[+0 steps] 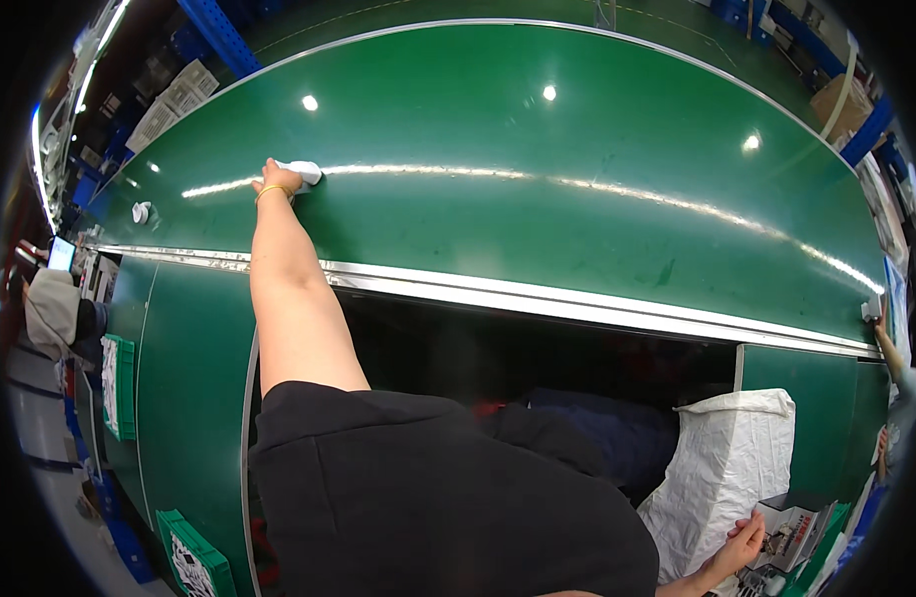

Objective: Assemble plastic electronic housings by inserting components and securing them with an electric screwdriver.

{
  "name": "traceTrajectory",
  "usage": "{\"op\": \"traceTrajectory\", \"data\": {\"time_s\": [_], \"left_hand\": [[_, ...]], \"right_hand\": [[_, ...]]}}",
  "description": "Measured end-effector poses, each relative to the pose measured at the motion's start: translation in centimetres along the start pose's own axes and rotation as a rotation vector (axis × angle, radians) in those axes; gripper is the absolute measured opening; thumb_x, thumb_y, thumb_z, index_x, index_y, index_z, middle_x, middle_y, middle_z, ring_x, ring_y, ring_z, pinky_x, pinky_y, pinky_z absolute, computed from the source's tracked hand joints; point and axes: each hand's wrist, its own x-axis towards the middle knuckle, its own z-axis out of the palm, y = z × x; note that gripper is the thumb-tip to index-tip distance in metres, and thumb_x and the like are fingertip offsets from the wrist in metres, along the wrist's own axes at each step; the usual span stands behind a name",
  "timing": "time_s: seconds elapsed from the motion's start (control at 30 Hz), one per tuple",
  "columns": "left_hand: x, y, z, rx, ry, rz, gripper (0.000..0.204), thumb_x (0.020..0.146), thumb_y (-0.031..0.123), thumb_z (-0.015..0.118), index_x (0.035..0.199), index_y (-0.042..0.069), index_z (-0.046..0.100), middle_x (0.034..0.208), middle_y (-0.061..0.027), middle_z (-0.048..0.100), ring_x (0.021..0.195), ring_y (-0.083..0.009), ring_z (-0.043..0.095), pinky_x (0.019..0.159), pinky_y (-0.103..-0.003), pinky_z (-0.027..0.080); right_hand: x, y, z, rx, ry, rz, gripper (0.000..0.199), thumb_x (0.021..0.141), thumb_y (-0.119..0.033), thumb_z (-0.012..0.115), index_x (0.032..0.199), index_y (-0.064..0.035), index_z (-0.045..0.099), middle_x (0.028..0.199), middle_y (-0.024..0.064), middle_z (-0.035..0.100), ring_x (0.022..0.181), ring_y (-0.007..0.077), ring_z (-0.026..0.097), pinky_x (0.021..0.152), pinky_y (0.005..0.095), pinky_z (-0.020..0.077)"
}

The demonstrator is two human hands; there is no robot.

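My left arm reaches out over the green work surface (428, 109). At its end my left hand (279, 178) is closed around a small white rounded piece (307, 170), its exact kind unclear; the fingers partly cover it. Low on the right, my right hand (738, 547) is beside a grey and black box (788, 530) that holds small metallic parts. Its fingers are drawn together, and what they hold, if anything, cannot be made out. A crumpled white sack (722, 463) lies just behind that hand.
Another white piece (141, 212) lies at the far left of the surface. Green crates (194, 557) with white pieces stand at the lower left. A person in a light top (52, 308) is at the left; another person's hand (882, 333) touches a small pale object (871, 309) at the right.
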Motion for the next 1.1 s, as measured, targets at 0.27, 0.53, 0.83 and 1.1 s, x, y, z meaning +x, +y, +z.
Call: {"op": "traceTrajectory", "data": {"time_s": [0.27,0.53,0.83,1.1], "left_hand": [[-0.6,0.6,-2.0,0.136,0.024,0.240,0.052,0.085,0.029,0.065,0.131,0.008,0.054,0.134,-0.0161,0.060,0.126,-0.0347,0.055,0.104,-0.049,0.044],[-19.9,19.6,0.1,-0.522,-0.077,1.091,0.048,0.076,0.028,0.078,0.111,0.000,0.061,0.104,-0.0173,0.069,0.094,-0.0293,0.068,0.084,-0.039,0.054],[-69.9,25.6,0.9,-0.806,-1.987,1.267,0.038,0.095,0.010,0.061,0.131,0.007,0.051,0.090,-0.0005,0.057,0.082,-0.0080,0.055,0.072,-0.023,0.044],[-82.5,16.2,3.7,-0.300,-2.521,0.995,0.033,0.103,0.038,0.047,0.103,0.006,0.051,0.099,-0.0053,0.056,0.090,-0.0158,0.057,0.084,-0.032,0.049]], "right_hand": [[-0.7,-0.2,0.5,-0.017,0.006,0.027,0.030,0.103,-0.027,0.058,0.111,0.0001,0.067,0.072,-0.0047,0.051,0.060,0.0024,0.039,0.054,0.0181,0.0304],[-3.8,-4.8,5.2,0.021,-0.007,0.011,0.020,0.100,-0.019,0.060,0.106,-0.0028,0.070,0.077,-0.0030,0.059,0.067,0.0045,0.049,0.059,0.0197,0.0379],[-9.3,-9.3,9.1,-0.054,0.082,-0.350,0.079,0.069,-0.020,0.091,0.136,-0.0060,0.051,0.117,0.0095,0.060,0.094,0.0172,0.061,0.076,0.0292,0.0510],[-11.4,-8.1,2.1,-0.292,0.413,-0.444,0.082,0.066,-0.022,0.088,0.135,-0.0022,0.048,0.119,0.0182,0.061,0.110,0.0300,0.061,0.090,0.0380,0.0516]]}}
